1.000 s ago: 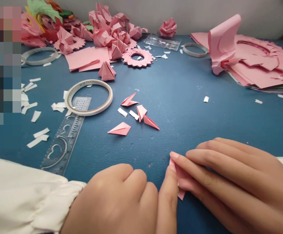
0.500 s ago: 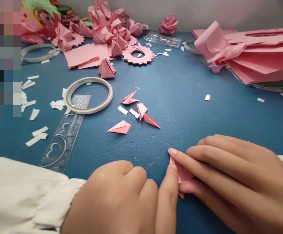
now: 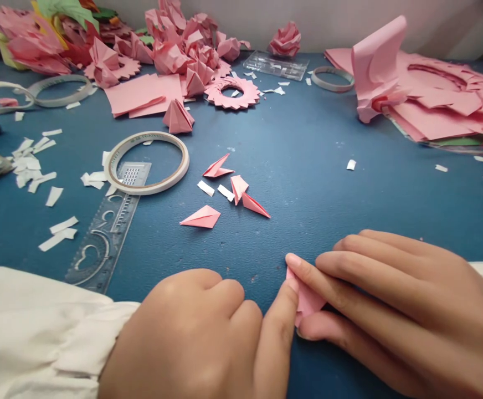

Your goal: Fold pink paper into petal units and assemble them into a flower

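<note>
A small folded piece of pink paper (image 3: 310,299) lies on the blue table between my hands. My left hand (image 3: 200,332) is curled in a fist, with one finger pressing the paper's left edge. From the other side, my right hand (image 3: 395,299) pins the paper with forefinger at its top point and thumb at its lower corner. The other right fingers stretch over the table. Beyond my hands are several small folded pink paper pieces, among them a kite-shaped one (image 3: 202,216) and a narrow pointed one (image 3: 256,205).
A tape roll (image 3: 182,169) rests over a clear ruler (image 3: 100,244) at left, amid white paper scraps (image 3: 27,163). Behind stand crumpled pink paper flowers (image 3: 183,50), a toothed paper ring (image 3: 247,97) and a clear plastic case (image 3: 275,66). Pink sheets (image 3: 424,124) are stacked at right.
My right thumb has shifted slightly left along the paper's lower edge, and more of its face shows. The loose pink sheets at right have settled flatter while their front flap stands higher.
</note>
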Tool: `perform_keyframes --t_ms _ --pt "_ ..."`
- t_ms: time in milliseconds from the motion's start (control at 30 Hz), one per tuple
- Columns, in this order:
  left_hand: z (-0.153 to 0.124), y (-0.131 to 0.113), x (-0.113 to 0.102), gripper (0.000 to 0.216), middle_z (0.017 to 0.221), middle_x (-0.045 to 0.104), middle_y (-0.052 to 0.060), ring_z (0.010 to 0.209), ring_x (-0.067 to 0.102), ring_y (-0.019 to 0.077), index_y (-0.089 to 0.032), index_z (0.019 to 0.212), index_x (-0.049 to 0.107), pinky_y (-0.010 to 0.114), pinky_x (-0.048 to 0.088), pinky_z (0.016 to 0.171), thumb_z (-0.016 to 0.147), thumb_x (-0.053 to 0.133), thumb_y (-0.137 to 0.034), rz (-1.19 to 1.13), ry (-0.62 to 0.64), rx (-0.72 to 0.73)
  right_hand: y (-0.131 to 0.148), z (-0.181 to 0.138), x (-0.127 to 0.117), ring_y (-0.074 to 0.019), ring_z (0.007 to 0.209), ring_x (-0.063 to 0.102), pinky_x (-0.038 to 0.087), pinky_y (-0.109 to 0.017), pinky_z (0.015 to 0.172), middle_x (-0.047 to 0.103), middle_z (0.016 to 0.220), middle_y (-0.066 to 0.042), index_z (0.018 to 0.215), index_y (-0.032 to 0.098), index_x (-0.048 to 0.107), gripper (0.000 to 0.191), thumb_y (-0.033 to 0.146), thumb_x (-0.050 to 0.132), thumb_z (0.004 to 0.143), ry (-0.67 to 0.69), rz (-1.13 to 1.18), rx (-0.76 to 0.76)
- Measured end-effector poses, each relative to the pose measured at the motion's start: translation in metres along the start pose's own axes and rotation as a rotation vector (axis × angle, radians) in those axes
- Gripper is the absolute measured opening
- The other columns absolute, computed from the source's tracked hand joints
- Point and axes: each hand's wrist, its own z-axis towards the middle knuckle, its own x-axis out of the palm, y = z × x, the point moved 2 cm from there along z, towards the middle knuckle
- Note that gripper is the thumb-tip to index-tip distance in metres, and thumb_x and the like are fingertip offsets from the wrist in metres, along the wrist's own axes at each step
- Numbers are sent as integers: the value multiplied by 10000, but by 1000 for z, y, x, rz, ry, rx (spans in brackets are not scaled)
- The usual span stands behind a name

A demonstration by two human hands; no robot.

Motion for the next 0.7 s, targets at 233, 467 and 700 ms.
perform_keyframes --t_ms 233,467,700 --pt "-6 -2 3 246 635 699 -34 495 618 242 -95 1220 922 484 383 436 1166 691 -32 -1 -15 -7 10 -33 6 -279 847 745 633 -426 710 822 988 -96 1432 283 914 528 760 760 1267 -64 -75 37" --pt "-3 -1 3 275 618 679 -38 480 586 233 -105 1177 933 490 387 443 1142 682 0 0 3 -5 9 8 -3 -191 709 733 560 -388 625 851 913 -23 1427 214 899 215 329 736 1347 -55 -25 -13" --pt "-2 -2 2 300 611 678 -49 476 584 241 -127 1262 933 486 370 437 1157 674 -16 -2 4 -11 5 21 -5 -140 703 750 573 -406 615 881 955 21 1547 87 759 269 232 583 1405 -21 61 -36"
